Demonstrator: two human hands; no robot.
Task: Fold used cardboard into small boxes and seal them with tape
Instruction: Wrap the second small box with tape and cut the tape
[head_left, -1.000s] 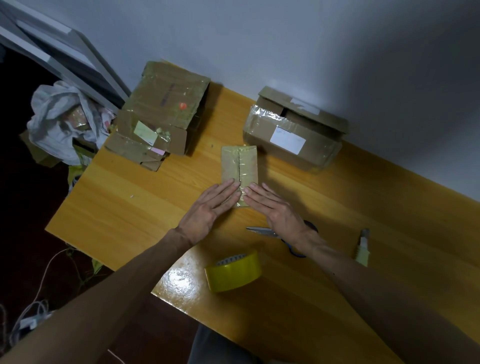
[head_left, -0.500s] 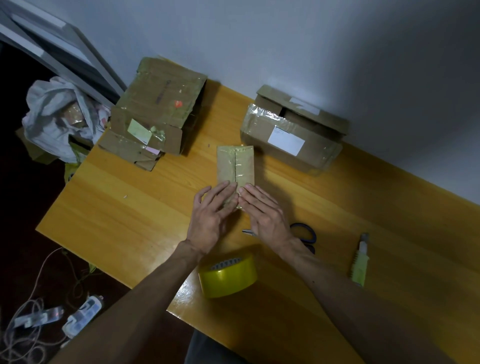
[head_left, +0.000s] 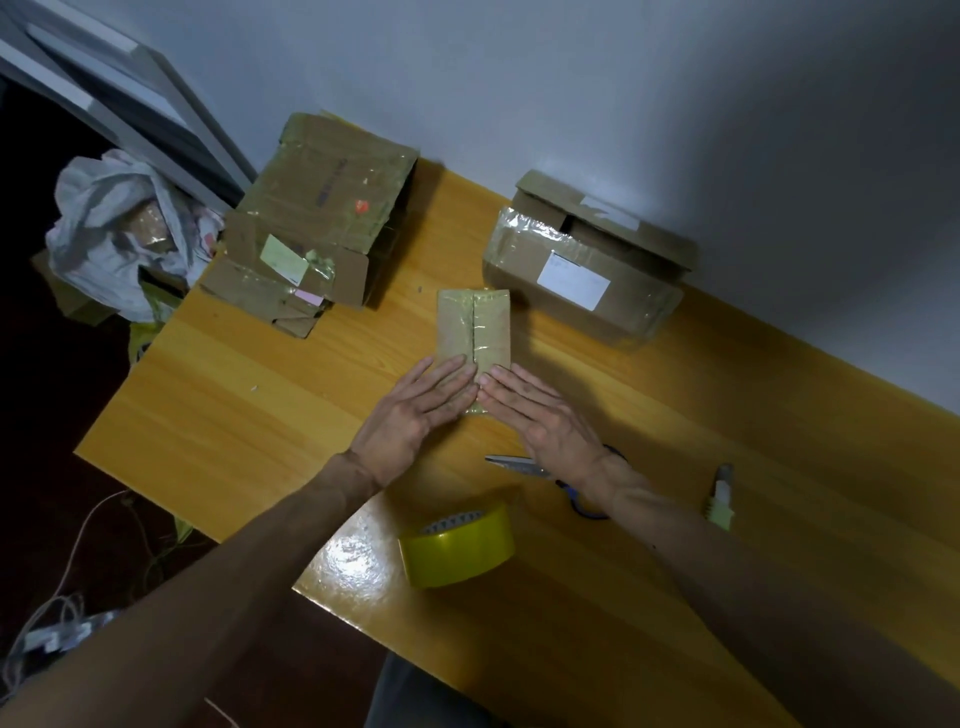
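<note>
**Small box pinned at its near end by two flat palms**

Small box (head_left: 474, 325) lies at the centre of the frame on the yellow tabletop (head_left: 249, 415), its taped seam running down the middle. The left grip (head_left: 410, 415) and right grip (head_left: 540, 421) are both released, with fingers straight and side by side, pressing on the box's lower end. Below them stands a yellow tape roll (head_left: 457, 545). The scissors (head_left: 519, 464) lie partly under the right wrist, and a pale utility knife (head_left: 721, 499) sits further right. In the upper left of the frame is a flattened carton (head_left: 322, 218); to the upper right is a taped carton (head_left: 582, 275) with a white label.
</note>
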